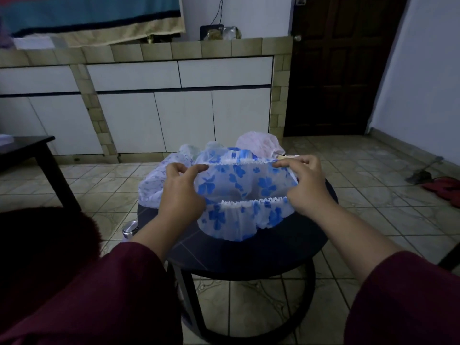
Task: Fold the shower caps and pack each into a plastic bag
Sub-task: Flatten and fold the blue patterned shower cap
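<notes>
1. A dim tiled room, seen from a camera on a person's head. White cabinet doors (159,120) under a tiled counter fill the back wall, and a dark wooden door (343,70) stands at the right.

2. A round dark table (249,255) stands directly in front of the person, with a black ring frame beneath it. A second dark table (32,148) shows at the left edge.

3. A heap of other shower caps (159,180) lies on the far side of the round table: pale printed ones at the left and a pinkish one (261,144) at the back. No plastic bag can be made out.

4. The blue-flowered shower cap (239,195) is held stretched wide just above the table, its opening facing up, its two white lace-trimmed elastic edges running side to side between the hands.

5. The left hand (180,192) holds the cap's left end, thumb and forefinger pinching the far elastic edge.

6. The right hand (307,185) holds the right end the same way, fingers curled round the gathered rim.

7. Both arms wear dark red sleeves (408,302).

8. A small metal bottle top (130,229) shows below the table's left edge.

9. The step appears to be the start of folding: the cap is spread and evened. The next move likely calls for bringing the two elastic edges together, then flattening the cap on the table.
</notes>
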